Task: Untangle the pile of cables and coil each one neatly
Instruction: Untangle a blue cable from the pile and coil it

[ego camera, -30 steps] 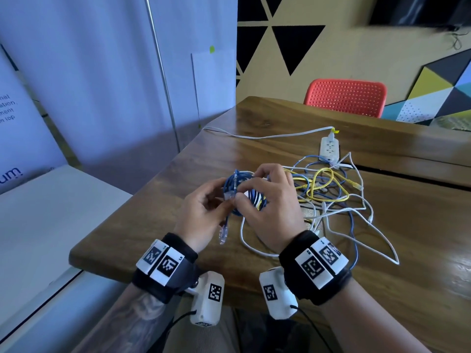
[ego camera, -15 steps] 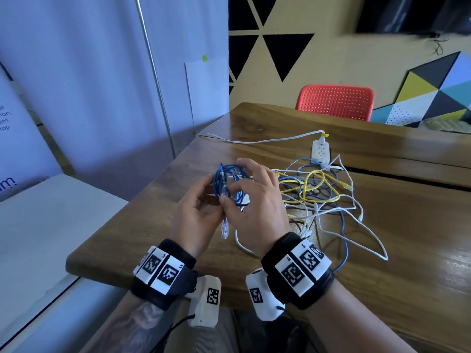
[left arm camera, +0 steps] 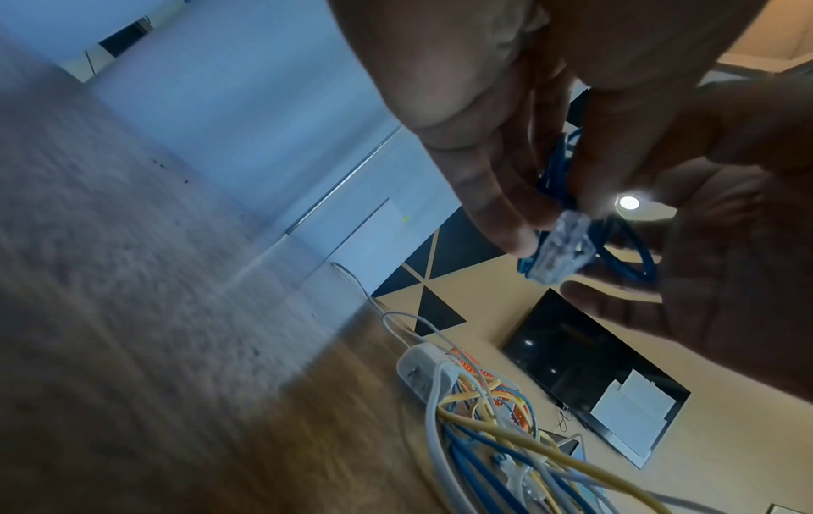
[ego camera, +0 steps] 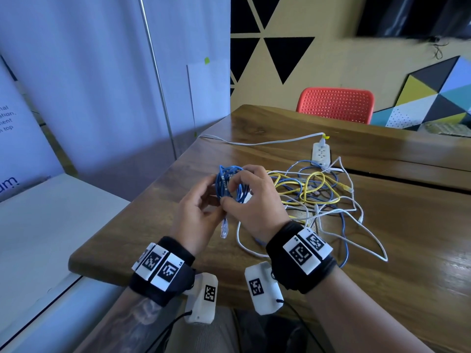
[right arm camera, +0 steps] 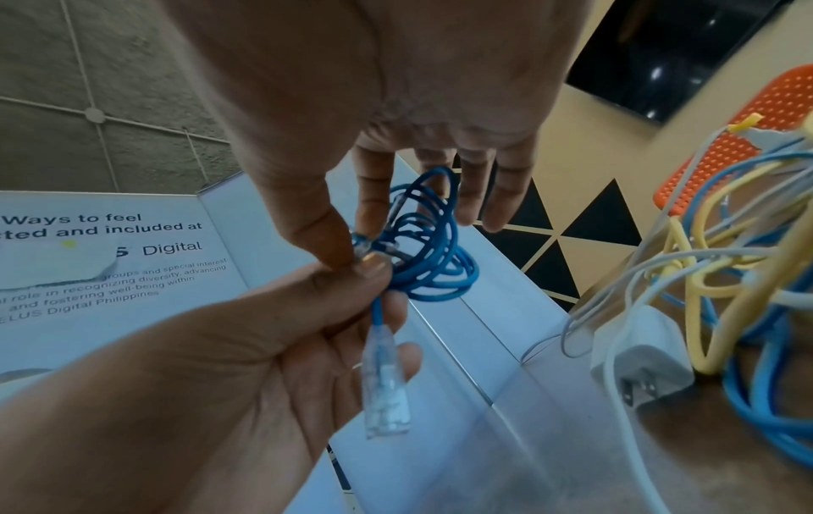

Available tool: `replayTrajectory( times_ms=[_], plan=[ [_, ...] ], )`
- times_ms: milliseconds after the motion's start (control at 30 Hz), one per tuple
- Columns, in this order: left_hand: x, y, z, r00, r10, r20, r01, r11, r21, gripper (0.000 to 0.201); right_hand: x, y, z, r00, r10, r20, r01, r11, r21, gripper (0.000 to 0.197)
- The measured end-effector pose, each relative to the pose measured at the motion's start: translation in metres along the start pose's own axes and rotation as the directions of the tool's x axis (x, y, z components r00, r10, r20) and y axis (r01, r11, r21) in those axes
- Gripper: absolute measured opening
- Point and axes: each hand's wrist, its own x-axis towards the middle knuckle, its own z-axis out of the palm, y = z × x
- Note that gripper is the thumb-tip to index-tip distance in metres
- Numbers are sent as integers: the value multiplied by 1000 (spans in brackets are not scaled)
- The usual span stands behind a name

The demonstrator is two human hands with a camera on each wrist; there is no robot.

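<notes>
Holding a small blue network cable coil (ego camera: 230,184) above the near left part of the wooden counter (ego camera: 397,284), I have both hands on it at the centre of the head frame. My left hand (ego camera: 196,220) has its thumb and forefinger pinched on the cable just above its clear plug (ego camera: 224,228), which hangs straight down from the pinch; the right wrist view shows that plug (right arm camera: 386,389) dangling in front of the left palm. My right hand (ego camera: 257,207) pinches the bundle with thumb and forefinger beside the left thumb, and its other fingers are spread straight over the loops. From the left wrist view a second clear plug (left arm camera: 561,248) sits between the fingertips, though it is blurred there.

To the right of my hands, in the middle of the head frame, the rest of the pile lies on the counter: a yellow cable (ego camera: 316,189) looped over lighter blue cables (ego camera: 344,240) and white cables (ego camera: 367,240), all crossing one another. A white power strip (ego camera: 321,154) rests just behind the pile, its cord (ego camera: 254,142) running left to the counter edge. An orange-red chair (ego camera: 336,104) stands behind the counter at the upper right.
</notes>
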Motion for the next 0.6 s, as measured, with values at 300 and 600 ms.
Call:
replayTrajectory(
  times_ms=[300, 600],
  plan=[
    [21, -3, -33, 933, -344, 105, 356, 927, -121, 46, 24, 10, -9, 963, 236, 128, -253, 958, 138, 42],
    [49, -16, -58, 807, -571, 154, 590, 791, -162, 31, 66, 18, 13, 812, 476, 338, -569, 774, 277, 25]
  ],
)
